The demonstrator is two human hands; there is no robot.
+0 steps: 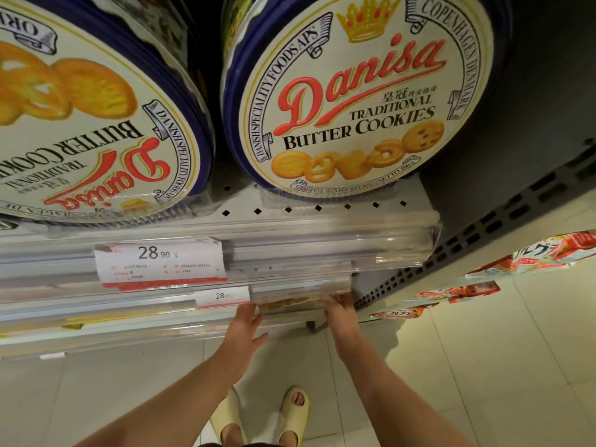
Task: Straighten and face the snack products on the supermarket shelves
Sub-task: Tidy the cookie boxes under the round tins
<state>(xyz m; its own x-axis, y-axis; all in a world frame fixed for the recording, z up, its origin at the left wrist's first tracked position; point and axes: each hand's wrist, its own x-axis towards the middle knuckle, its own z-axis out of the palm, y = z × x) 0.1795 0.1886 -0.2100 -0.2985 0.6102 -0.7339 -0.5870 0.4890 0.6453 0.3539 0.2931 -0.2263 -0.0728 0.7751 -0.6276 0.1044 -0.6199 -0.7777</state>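
Reaching both hands under a lower shelf edge (225, 321): left hand (246, 321) loose, flat; right hand (338, 304) grip hidden, can't tell. Risking knocking the half-hidden cookie tin (283, 301) off.

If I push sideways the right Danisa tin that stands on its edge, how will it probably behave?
The right Danisa tin is round and stands on its rim, so it would probably roll rather than slide. Its thin profile suggests it may tip flat if pushed on its face. The clear wrap at its base looks glossy, so it is likely slippery on the shelf.
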